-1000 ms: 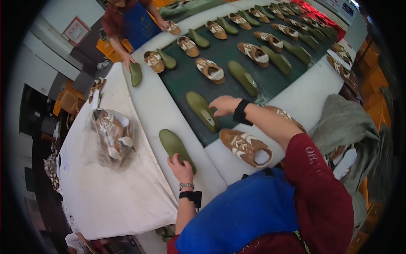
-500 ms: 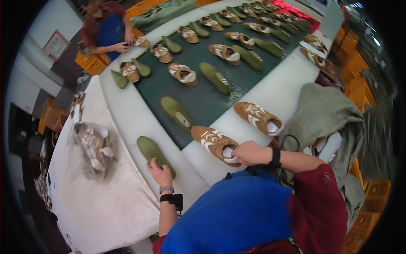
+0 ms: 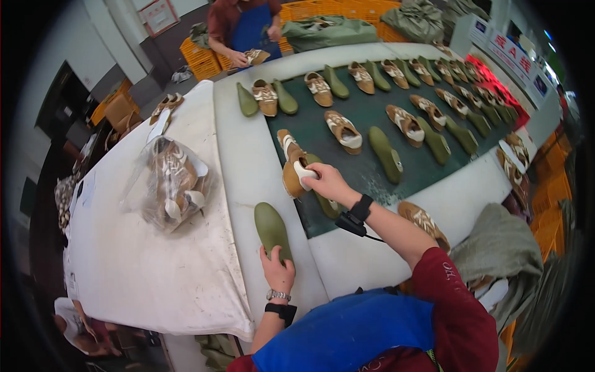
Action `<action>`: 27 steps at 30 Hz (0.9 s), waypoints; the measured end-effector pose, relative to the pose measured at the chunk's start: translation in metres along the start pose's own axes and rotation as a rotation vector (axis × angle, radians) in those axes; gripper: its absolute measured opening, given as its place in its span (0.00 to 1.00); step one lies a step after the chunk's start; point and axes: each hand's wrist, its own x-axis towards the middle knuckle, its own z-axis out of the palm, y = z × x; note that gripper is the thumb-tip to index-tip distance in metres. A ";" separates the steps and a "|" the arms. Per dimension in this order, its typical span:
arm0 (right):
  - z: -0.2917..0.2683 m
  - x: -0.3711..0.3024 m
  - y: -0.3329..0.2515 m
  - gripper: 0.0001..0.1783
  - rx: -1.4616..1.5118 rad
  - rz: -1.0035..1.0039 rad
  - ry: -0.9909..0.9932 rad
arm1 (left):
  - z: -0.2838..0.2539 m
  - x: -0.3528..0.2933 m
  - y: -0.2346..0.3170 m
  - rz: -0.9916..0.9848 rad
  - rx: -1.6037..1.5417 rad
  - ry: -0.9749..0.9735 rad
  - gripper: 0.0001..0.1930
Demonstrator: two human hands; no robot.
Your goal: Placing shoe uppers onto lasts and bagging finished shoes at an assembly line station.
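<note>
My right hand (image 3: 327, 185) grips the heel of a brown sneaker (image 3: 290, 162) with white stripes, held tilted over the left edge of the dark green belt (image 3: 372, 198). Partly hidden behind that sneaker and hand, a green shoe last (image 3: 321, 162) lies on the belt. On the white ledge to the left rests another shoe last (image 3: 270, 226), olive green, its near end held between the thumb and fingers of my left hand (image 3: 277, 271). A second brown sneaker (image 3: 423, 222) sits on the near white rail, partly covered by my right forearm.
Rows of sneakers and lasts fill the belt. A plastic bag of shoes (image 3: 173, 186) lies on the white-covered table (image 3: 118, 260) at left. Across the line, a person (image 3: 248, 28) holds a sneaker (image 3: 256, 57). Grey-green cloth (image 3: 502, 248) and orange crates (image 3: 545, 217) stand at right.
My right hand has lifted the sneaker off the near rail and carried it left and away from me, over the belt. My left hand remains on the last. The view has turned.
</note>
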 end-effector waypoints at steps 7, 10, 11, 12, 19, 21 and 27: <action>0.062 0.096 0.091 0.13 -0.453 0.039 0.036 | -0.004 -0.001 0.001 -0.056 0.016 -0.015 0.19; 0.083 0.116 0.124 0.11 -0.548 0.064 -0.027 | -0.004 -0.002 0.000 -0.081 0.000 -0.028 0.18; 0.088 0.123 0.126 0.11 -0.614 0.065 -0.028 | -0.004 -0.001 0.002 -0.091 -0.008 -0.041 0.19; 0.089 0.133 0.129 0.11 -0.607 0.061 -0.029 | -0.005 0.003 0.006 -0.097 -0.014 -0.044 0.19; 0.078 0.142 0.112 0.24 -0.509 -0.068 0.005 | -0.005 0.001 0.002 -0.122 0.011 -0.036 0.19; 0.076 0.122 0.109 0.26 -0.389 -0.076 0.098 | -0.005 0.000 0.002 -0.083 0.025 -0.020 0.19; 0.052 0.002 0.077 0.15 -0.096 -0.063 -0.039 | 0.001 0.002 -0.004 0.005 -0.014 -0.049 0.19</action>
